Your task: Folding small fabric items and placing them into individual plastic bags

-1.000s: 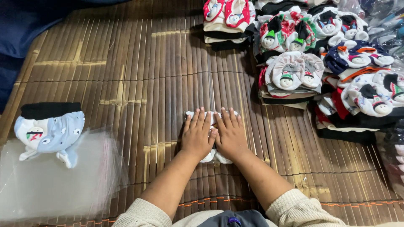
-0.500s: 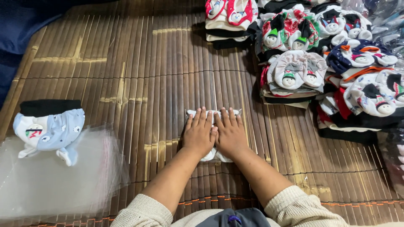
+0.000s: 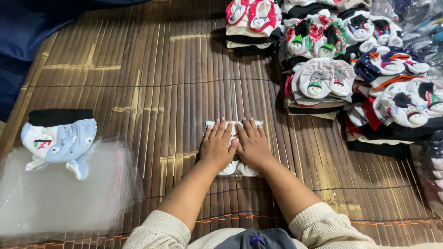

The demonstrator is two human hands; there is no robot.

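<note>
Both hands lie flat, side by side, on a small white sock pair (image 3: pixel 234 168) near the middle of the bamboo mat (image 3: pixel 152 83); the left hand (image 3: pixel 218 148) and right hand (image 3: pixel 253 146) have each grip spread wide, pressing and holding nothing. Stacks of patterned socks (image 3: pixel 350 69) crowd the mat's far right corner. A pale blue sock pair (image 3: pixel 57 140) rests on clear plastic bags (image 3: pixel 60 198) at the left edge.

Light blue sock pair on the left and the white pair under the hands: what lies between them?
In the head view, only bare bamboo mat separates the light blue sock pair from the white pair pressed under both hands; the clear plastic bags sit below that stretch.
</note>
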